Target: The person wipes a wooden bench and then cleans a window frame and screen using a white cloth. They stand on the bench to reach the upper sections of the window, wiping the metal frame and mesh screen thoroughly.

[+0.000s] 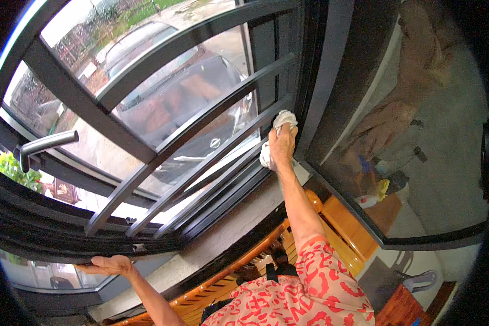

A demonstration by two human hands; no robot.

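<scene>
My right hand [282, 146] is closed around a crumpled white cloth [284, 118], which bulges out above the fingers and beside the palm. It presses the cloth to the dark window frame [307, 103], by the right ends of the metal bars [201, 119]. My left hand [110, 265] reaches to the lower left with its fingers stretched out. They lie along the underside of the dark frame edge [65, 255], and no object shows in them.
An opened mesh screen panel [434, 141] stands at the right. A metal window handle [49, 142] juts out at the left. Below the sill [212, 228] is a slatted wooden bench [342, 228]. Through the bars a parked car [185, 92] shows outside.
</scene>
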